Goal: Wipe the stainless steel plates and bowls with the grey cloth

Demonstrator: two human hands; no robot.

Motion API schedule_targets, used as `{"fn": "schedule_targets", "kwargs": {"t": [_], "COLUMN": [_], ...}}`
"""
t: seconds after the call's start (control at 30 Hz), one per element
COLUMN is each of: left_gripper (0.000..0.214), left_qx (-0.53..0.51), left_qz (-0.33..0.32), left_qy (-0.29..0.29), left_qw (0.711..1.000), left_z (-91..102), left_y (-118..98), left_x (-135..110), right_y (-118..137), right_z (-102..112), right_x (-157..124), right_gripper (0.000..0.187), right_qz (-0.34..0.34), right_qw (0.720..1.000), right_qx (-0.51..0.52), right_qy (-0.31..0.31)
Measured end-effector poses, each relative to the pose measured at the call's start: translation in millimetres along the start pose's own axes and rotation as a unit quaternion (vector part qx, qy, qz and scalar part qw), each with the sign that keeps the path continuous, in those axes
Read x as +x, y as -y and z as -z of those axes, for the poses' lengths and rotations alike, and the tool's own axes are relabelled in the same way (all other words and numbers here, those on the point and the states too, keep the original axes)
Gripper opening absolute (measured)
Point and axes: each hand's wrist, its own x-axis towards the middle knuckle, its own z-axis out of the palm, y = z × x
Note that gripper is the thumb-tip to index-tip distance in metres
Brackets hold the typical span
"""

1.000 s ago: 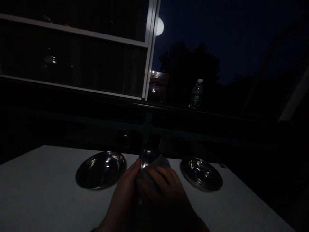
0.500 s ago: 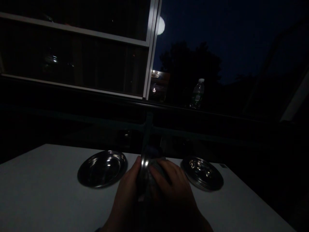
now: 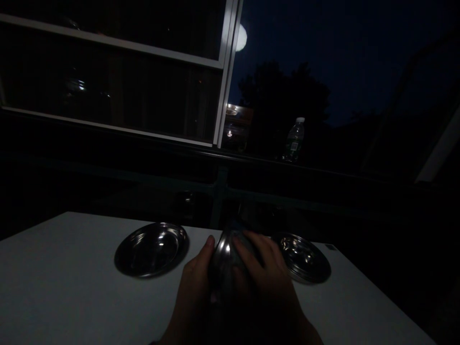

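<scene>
Between my hands a shiny metal plate (image 3: 223, 250) stands tilted on edge above the table. My left hand (image 3: 194, 282) grips its left side, thumb along the rim. On the other side my right hand (image 3: 264, 268) presses a greyish cloth (image 3: 235, 254) against the metal, fingers bent over it; the cloth is dim and mostly covered. A wide steel plate (image 3: 151, 251) lies to the left of my hands. To the right sits what looks like a small stack of steel plates (image 3: 305, 258), partly behind my right hand.
The white table (image 3: 86, 287) ends at a far edge just beyond the plates. Behind it, a clear plastic bottle (image 3: 294, 140) with a white cap stands on the sill of a dark window (image 3: 224, 72). A small dark label (image 3: 330, 247) marks the table's far right corner.
The held plate has turned so more of its surface faces me. My right hand has shifted slightly right and up with the cloth. The plates on the table stay put.
</scene>
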Motion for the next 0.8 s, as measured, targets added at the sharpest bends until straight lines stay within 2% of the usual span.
{"fn": "schedule_targets", "kwargs": {"t": [0.23, 0.4, 0.57, 0.7, 0.8], "left_gripper": [0.044, 0.049, 0.047, 0.050, 0.053], "left_qx": [-0.001, 0.026, 0.023, 0.025, 0.043], "left_qz": [0.028, 0.038, 0.007, 0.030, 0.053], "left_qy": [-0.006, 0.011, 0.000, 0.008, 0.031], "left_qw": [1.000, 0.999, 1.000, 0.999, 0.997], "left_z": [0.7, -0.9, -0.9, -2.0, -4.2], "left_y": [0.0, 2.9, 2.3, 2.2, 2.9], "left_x": [0.4, 1.7, 2.1, 1.6, 1.9], "right_y": [0.8, -8.1, 2.4, -1.6, -8.0], "right_z": [-1.1, 2.6, -1.5, -1.4, 2.0], "right_x": [0.8, -0.2, -0.4, -0.5, -0.2], "right_gripper": [0.028, 0.035, 0.025, 0.027, 0.034], "right_qz": [0.035, -0.026, 0.065, 0.027, 0.021], "right_qw": [0.999, 1.000, 0.997, 0.999, 1.000], "right_qx": [0.026, -0.003, 0.033, 0.028, -0.003], "right_qy": [-0.006, 0.012, 0.001, -0.022, 0.013]}}
